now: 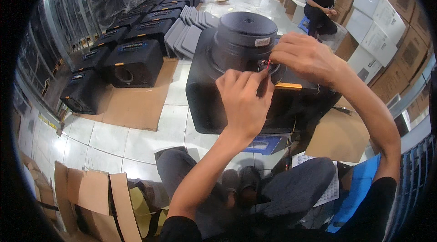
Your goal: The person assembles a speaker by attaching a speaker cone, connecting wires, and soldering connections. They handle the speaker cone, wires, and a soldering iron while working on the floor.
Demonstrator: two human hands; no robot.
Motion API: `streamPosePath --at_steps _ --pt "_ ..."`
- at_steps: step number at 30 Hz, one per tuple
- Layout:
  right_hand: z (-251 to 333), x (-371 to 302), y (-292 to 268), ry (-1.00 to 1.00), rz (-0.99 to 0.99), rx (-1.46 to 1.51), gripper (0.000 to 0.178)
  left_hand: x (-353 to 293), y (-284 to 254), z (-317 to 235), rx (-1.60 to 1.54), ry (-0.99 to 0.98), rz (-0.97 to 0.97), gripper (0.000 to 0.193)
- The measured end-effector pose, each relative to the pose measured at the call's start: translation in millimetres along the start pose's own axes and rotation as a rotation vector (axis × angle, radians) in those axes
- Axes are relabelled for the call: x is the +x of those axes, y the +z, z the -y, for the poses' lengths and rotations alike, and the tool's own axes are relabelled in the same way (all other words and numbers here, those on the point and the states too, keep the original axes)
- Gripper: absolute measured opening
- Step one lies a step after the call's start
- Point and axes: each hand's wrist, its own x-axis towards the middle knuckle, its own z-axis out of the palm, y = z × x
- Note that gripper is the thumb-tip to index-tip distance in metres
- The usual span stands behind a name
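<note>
A black speaker driver [248, 25] rests magnet side up on a black speaker box [205, 110] in front of me. At the driver's near right side, a short red wire [269, 64] shows beside the terminal. My left hand [246, 98] is closed, with thumb and fingertips pinching at the lower end of that wire. From the right, my right hand [307, 57] reaches to the same spot, its fingers closed against the driver's side. Whatever its fingertips hold is hidden by the fingers.
Several black speaker boxes [132, 62] stand in rows at left on cardboard, beside grey panels [186, 37]. A seated person [321, 10] is at the far right near stacked cartons [371, 32]. An open cardboard box [91, 192] stands near left; a blue sheet [357, 192] lies near right.
</note>
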Motion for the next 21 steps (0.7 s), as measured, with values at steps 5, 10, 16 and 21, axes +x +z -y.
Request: streamPosePath --at_steps 5,10,16,21 --pt "1.8 1.1 6.7 -0.028 -0.056 -0.077 0.026 -0.2 -1.3 0.4 -0.009 0.008 0.017 0.018" --pt "4.7 -0.2 7.5 0.011 -0.094 -0.054 0.026 0.0 -1.1 1.6 -0.011 0.012 0.018 0.019" --pt "10.9 2.5 5.8 0.110 -0.113 0.054 0.013 -1.2 -1.6 0.5 -0.021 0.017 0.019 0.019" --pt "13.5 9.6 -0.6 0.152 -0.047 0.093 0.012 -1.1 -0.5 1.3 -0.014 0.030 0.001 0.019"
